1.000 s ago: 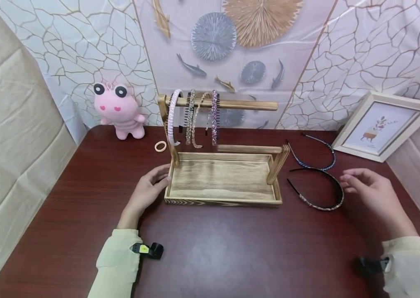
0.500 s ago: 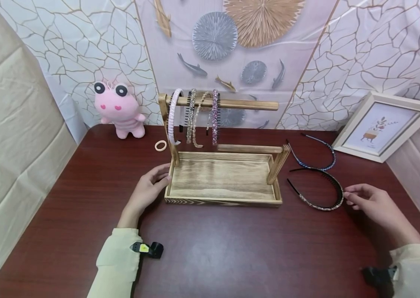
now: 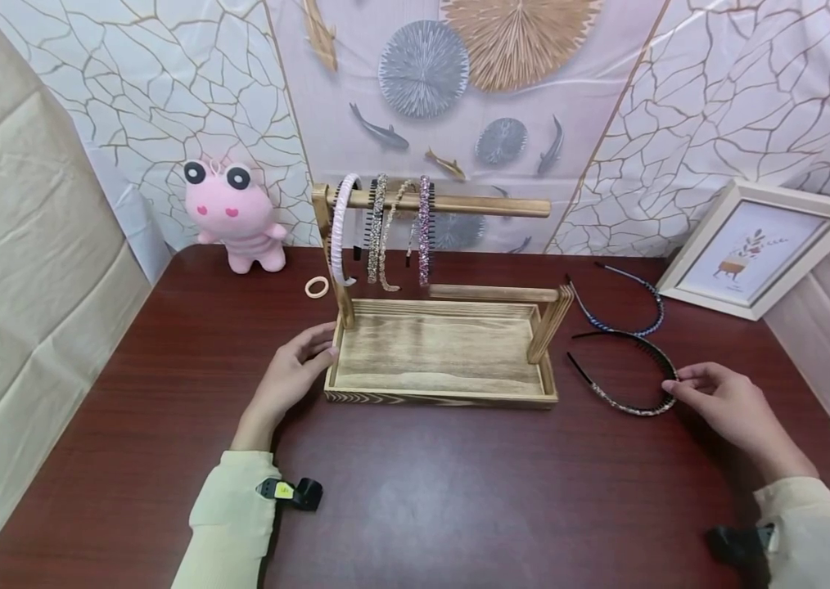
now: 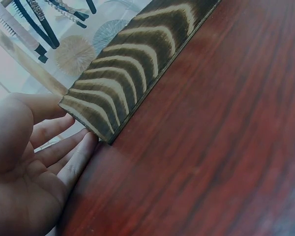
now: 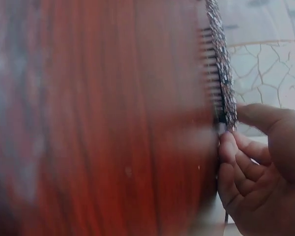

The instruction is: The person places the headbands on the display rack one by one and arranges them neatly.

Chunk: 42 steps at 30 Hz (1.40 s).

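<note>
My left hand (image 3: 293,372) rests against the left end of a wooden headband stand (image 3: 440,401), its thumb and fingers touching the tray's end wall. In the left wrist view, that hand (image 4: 37,157) meets the corner of the striped wood front (image 4: 123,73). At the right, my right hand (image 3: 732,409) pinches the curve of a black toothed headband (image 3: 624,406) with glittery trim, which lies on the table. The right wrist view shows the hand (image 5: 265,167) at the end of the visible sparkly band (image 5: 223,64). A blue headband (image 3: 658,307) lies just behind it.
Several headbands, among them a pale pink one (image 3: 341,229) and a purple glittery one (image 3: 426,233), hang on the stand's upper bar (image 3: 489,206). A lower bar (image 3: 492,293) runs from the right post. Around stand a pink plush toy (image 3: 234,217), a small ring (image 3: 317,287) and a picture frame (image 3: 761,245).
My right hand has moved down, then left onto the headband's curve, and now pinches it. The left hand and the stand have kept their place.
</note>
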Each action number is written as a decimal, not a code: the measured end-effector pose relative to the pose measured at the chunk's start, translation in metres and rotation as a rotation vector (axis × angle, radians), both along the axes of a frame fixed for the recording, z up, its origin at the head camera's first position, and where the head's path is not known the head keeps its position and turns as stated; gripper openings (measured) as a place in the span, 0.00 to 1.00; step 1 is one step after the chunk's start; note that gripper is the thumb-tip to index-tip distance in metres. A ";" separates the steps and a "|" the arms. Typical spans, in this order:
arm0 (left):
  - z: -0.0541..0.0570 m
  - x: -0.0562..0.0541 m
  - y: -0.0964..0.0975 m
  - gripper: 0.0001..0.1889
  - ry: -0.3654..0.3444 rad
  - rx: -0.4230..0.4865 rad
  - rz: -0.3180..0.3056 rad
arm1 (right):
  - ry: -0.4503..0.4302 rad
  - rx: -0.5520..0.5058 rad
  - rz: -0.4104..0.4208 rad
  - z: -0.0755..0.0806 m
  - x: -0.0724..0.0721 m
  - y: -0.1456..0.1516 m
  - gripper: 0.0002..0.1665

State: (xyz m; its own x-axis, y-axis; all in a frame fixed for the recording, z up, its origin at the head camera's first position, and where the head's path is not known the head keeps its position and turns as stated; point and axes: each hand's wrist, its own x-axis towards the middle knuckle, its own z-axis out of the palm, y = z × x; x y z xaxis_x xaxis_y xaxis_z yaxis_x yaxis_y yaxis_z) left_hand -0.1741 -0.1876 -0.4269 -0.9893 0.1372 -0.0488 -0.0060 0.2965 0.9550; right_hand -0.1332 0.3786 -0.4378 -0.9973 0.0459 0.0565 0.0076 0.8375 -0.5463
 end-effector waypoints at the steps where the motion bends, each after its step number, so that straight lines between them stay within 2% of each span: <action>1: 0.001 0.000 0.000 0.23 0.000 -0.001 0.000 | 0.006 0.015 -0.003 0.000 0.000 -0.001 0.19; 5: 0.003 0.002 0.001 0.24 0.001 -0.003 -0.001 | 0.037 0.056 -0.030 0.000 0.000 -0.004 0.18; 9: 0.002 0.001 0.000 0.24 0.001 0.002 -0.003 | 0.045 0.011 -0.078 0.002 0.003 -0.004 0.18; 11: -0.001 0.000 0.000 0.24 0.003 0.003 -0.002 | 0.036 -0.067 -0.094 0.003 0.004 -0.004 0.20; 13: -0.009 -0.004 -0.002 0.24 0.003 0.006 0.001 | 0.020 -0.189 -0.097 0.004 0.004 -0.005 0.21; 17: -0.026 -0.011 -0.007 0.24 0.009 -0.001 0.008 | -0.026 -0.403 -0.095 0.005 0.004 -0.005 0.08; 19: -0.032 -0.014 -0.008 0.24 0.010 -0.001 0.010 | -0.039 -0.445 -0.098 0.005 0.005 -0.004 0.04; 23: -0.029 -0.013 -0.007 0.24 0.009 0.007 0.007 | -0.037 -0.447 -0.098 0.005 0.006 -0.004 0.04; 27: -0.014 -0.006 -0.003 0.24 0.007 0.003 0.000 | -0.028 -0.462 -0.094 0.005 0.007 -0.005 0.03; 30: -0.007 -0.003 -0.001 0.24 0.012 -0.001 -0.004 | -0.026 -0.522 -0.086 0.006 0.007 -0.007 0.05; 38: -0.030 -0.013 -0.008 0.24 0.025 0.008 0.005 | 0.026 -0.634 -0.041 0.006 0.006 -0.008 0.09; 39: -0.032 -0.014 -0.008 0.24 0.027 0.007 0.005 | 0.027 -0.669 -0.032 0.006 0.006 -0.008 0.10; 42: -0.034 -0.015 -0.009 0.24 0.034 0.010 0.003 | 0.011 -0.874 0.016 0.004 0.006 -0.007 0.10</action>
State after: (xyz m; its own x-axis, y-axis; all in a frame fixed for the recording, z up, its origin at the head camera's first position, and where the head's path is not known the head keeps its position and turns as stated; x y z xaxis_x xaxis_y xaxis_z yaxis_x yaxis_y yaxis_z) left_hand -0.1891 -0.1969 -0.4605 -0.9908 0.1349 -0.0142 0.0254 0.2874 0.9575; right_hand -0.1272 0.3714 -0.4337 -0.9978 0.0635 0.0171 -0.0094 0.1183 -0.9929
